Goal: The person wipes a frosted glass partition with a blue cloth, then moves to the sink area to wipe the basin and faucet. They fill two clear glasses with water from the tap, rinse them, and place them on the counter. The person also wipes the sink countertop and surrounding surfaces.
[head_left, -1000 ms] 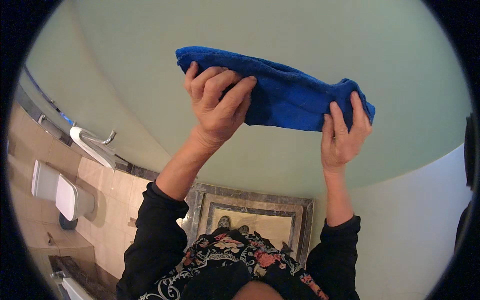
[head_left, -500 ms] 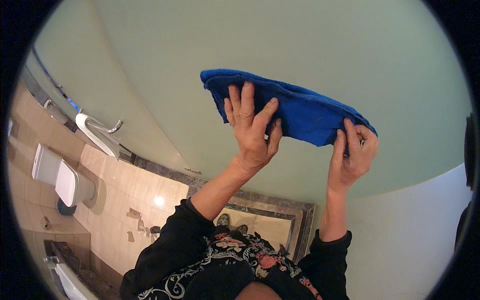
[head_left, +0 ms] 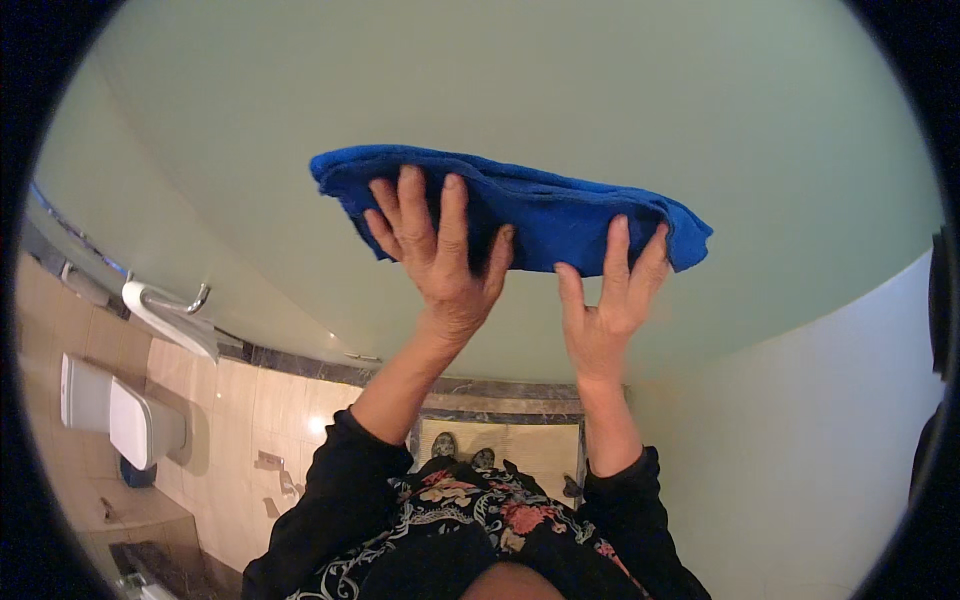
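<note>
The folded blue cloth [head_left: 540, 228] lies beneath the fingers of both grips, apparently against the pale green panel [head_left: 560, 90] beyond them. The left grip [head_left: 447, 272] is wide, fingers splayed over the cloth's left part, likely to spread the pressure; the right grip [head_left: 608, 315], also wide, supports the right part, probably so it doesn't sag. The toilet [head_left: 132, 425] stands well apart, to the left grip's left.

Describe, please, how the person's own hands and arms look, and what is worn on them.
The left hand and right hand are bare, without gloves, and no watch or bracelet shows at the wrists. The left sleeve and right sleeve are plain black and loose, ending partway along the forearms. No printed pattern is visible on either sleeve.
</note>
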`<state>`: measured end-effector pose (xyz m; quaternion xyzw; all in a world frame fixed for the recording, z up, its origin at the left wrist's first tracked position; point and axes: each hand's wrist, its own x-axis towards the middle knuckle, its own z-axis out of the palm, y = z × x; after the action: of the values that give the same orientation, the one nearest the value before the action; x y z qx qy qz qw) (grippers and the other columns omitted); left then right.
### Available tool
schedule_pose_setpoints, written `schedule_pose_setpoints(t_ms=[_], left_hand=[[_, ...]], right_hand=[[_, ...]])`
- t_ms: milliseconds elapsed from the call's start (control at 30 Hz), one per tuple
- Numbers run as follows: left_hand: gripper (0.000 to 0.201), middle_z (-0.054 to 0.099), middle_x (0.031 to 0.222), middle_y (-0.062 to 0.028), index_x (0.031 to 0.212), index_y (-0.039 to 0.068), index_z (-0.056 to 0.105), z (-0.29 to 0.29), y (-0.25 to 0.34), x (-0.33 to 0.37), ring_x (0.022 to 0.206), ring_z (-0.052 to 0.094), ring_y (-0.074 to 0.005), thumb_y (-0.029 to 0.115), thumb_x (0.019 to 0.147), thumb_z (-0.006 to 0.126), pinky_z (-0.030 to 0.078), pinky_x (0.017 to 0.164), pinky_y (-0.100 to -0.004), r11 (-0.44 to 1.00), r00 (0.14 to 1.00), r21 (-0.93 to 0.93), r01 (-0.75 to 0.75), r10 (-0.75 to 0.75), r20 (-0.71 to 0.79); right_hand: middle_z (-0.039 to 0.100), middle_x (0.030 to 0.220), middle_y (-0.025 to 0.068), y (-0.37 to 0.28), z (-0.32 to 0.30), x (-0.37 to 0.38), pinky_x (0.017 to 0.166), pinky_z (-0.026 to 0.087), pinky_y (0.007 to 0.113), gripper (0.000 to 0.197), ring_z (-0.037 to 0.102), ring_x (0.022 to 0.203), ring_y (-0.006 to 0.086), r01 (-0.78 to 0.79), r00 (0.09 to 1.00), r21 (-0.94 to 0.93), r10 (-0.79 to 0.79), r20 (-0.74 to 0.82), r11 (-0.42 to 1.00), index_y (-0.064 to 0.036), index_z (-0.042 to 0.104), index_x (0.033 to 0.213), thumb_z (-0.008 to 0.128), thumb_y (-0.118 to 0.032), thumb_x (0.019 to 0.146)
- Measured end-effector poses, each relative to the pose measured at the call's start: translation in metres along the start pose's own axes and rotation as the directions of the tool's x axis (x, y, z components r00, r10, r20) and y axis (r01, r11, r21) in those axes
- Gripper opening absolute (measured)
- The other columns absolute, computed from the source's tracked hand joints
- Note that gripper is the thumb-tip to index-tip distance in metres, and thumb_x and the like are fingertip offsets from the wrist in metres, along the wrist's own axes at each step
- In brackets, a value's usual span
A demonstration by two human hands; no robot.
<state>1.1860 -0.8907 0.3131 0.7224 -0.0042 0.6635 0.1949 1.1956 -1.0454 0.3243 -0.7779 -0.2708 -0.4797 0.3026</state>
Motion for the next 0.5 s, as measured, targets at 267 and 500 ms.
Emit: schedule_pose_setpoints(t_ms=[267, 500], left_hand=[[0.067, 0.023, 0.144, -0.0244, 0.133, 0.006, 0.041, 0.002, 0.003, 0.06, 0.135, 0.011, -0.0443, 0.036, 0.077, 0.061, -0.004, 0.105, -0.0535, 0.991, 0.994, 0.075, -0.109, 0.109, 0.014], [0.061, 0.031, 0.139, -0.0247, 0.127, 0.007, 0.049, -0.004, 0.007, -0.027, 0.132, 0.014, -0.0494, 0.034, 0.074, 0.063, 0.001, 0.104, -0.0579, 0.997, 0.972, 0.066, -0.029, 0.013, 0.235]], right_hand=[[0.028, 0.139, 0.0295, -0.004, 0.006, 0.057, 0.104, 0.019, 0.054, 0.067, 0.026, 0.128, 0.0472, 0.129, 0.972, -0.058, -0.137, -0.191, 0.99, -0.0069, 0.047, 0.129, 0.074, -0.029, 0.072], [0.031, 0.136, 0.0328, -0.002, 0.028, -0.019, 0.101, 0.024, 0.057, 0.04, 0.028, 0.125, 0.0503, 0.012, 0.996, -0.057, -0.018, -0.093, 0.998, -0.002, 0.056, 0.112, 0.067, -0.013, 0.075]])
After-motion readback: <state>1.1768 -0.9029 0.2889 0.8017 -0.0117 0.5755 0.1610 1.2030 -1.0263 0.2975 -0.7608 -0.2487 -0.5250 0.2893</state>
